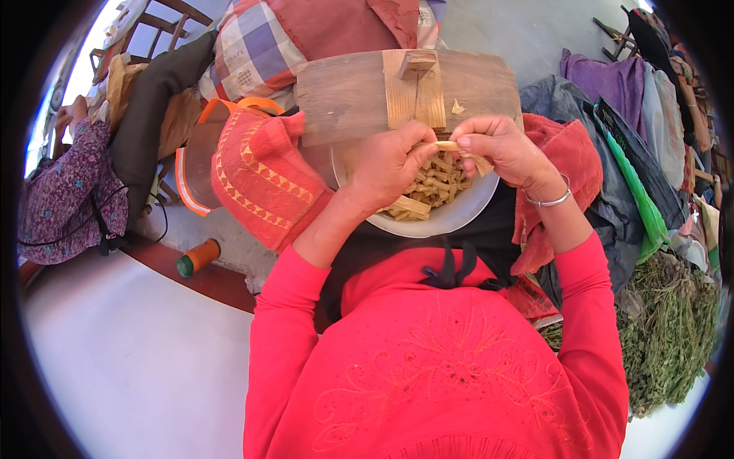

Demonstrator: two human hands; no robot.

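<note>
Far left edge: another person's sleeve [65, 191], purple floral print, seated beside a dark cushion [157, 99] on a wooden chair. On the pale floor below, an orange cylinder with a green end [197, 258] lies on its side near a red painted strip. Next right: an orange-rimmed clear container [197, 164], partly covered by a red cloth with yellow zigzag stitching [260, 180] draped over the wearer's lap. Centre: left hand [386, 164], fingers curled closed on the near end of a pale yellow strip [451, 145], wrist over the rim of a white bowl [459, 214]. The bowl sits in the lap and holds a heap of short tan strips [432, 187]. Just beyond the bowl a wooden board [344, 96] lies crosswise, with a lighter upright block [417, 88] fixed at its middle; one small scrap rests on the board to the right of the block. Right hand [501, 149], silver bangle at the wrist, pinches the other end of the same strip between thumb and fingertips; the strip spans the two hands above the bowl, just in front of the board's near edge. Both grips are narrow, closed on the strip. Further right: grey, purple and green cloth bags [612, 130] piled together; lower right, a bundle of dried green herbs [665, 336] on the floor.
</note>
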